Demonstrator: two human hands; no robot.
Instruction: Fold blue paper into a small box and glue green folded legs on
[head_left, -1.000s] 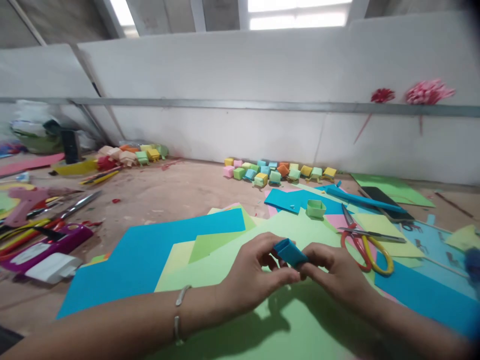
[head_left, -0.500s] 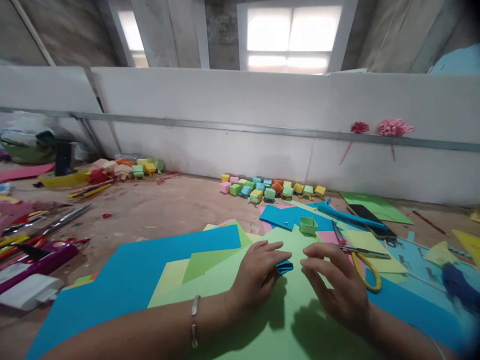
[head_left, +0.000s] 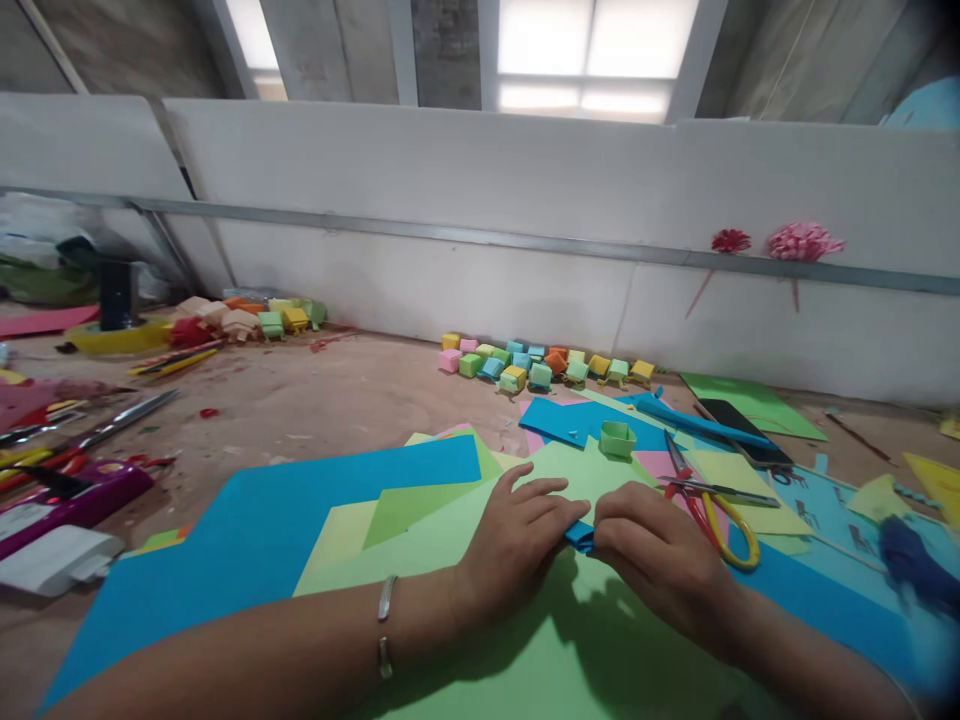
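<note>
My left hand [head_left: 517, 540] and my right hand [head_left: 660, 555] meet over a large light green sheet [head_left: 600, 650] and press a small folded blue paper piece [head_left: 579, 537] between their fingertips. Only a corner of the blue piece shows; the fingers hide the rest. My left wrist wears a silver bangle [head_left: 385, 625]. A small green paper box [head_left: 617, 438] stands just beyond my hands.
Red-and-yellow scissors [head_left: 712, 505] lie right of my hands. A row of small coloured paper cubes [head_left: 540, 365] lines the wall, with another pile [head_left: 247, 315] at far left. Blue sheets [head_left: 300, 510], a black phone [head_left: 742, 418], pens and a purple tool [head_left: 67, 495] lie around.
The blue piece went from held up between both hands down onto the green sheet. My right hand briefly let go, then closed on it again beside the left.
</note>
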